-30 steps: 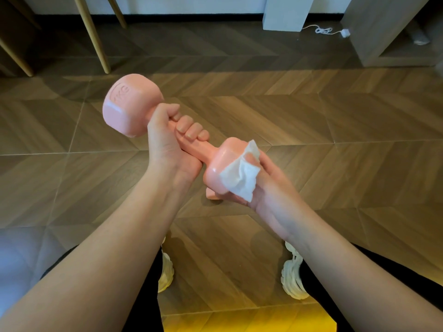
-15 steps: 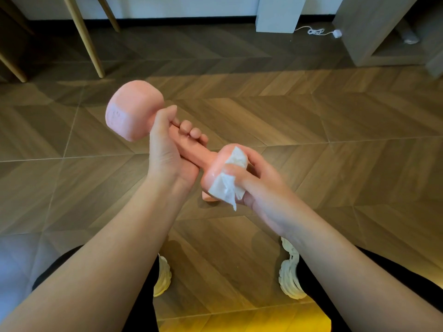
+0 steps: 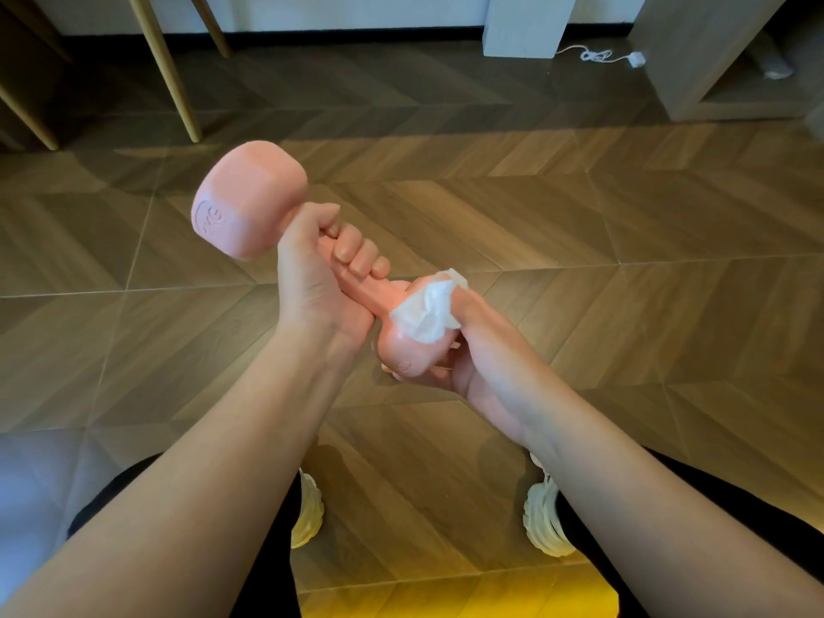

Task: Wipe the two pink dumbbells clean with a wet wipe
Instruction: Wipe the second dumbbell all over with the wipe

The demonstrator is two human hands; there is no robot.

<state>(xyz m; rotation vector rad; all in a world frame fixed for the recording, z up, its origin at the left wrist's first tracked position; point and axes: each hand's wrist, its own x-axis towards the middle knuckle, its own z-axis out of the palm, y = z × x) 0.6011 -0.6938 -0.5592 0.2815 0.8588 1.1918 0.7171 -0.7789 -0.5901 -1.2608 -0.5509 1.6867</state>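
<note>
One pink dumbbell (image 3: 249, 202) is held in the air above the floor, tilted, with its far head up at the left. My left hand (image 3: 321, 278) grips its handle, fingers wrapped round. My right hand (image 3: 472, 350) wraps round the near head and presses a crumpled white wet wipe (image 3: 428, 312) against its top with the thumb. That near head looks shiny and wet. The second dumbbell is not in view.
Wooden herringbone floor all around. Light wooden furniture legs (image 3: 165, 64) stand at the back left, a white box (image 3: 526, 24) and a white cable (image 3: 593, 55) at the back, a grey cabinet (image 3: 695, 60) at the back right. My white shoes (image 3: 544, 515) are below.
The dumbbell has been turned in my left hand, its far head now showing the embossed face. My right hand shifted round the near head and the wipe moved from its front to its top.
</note>
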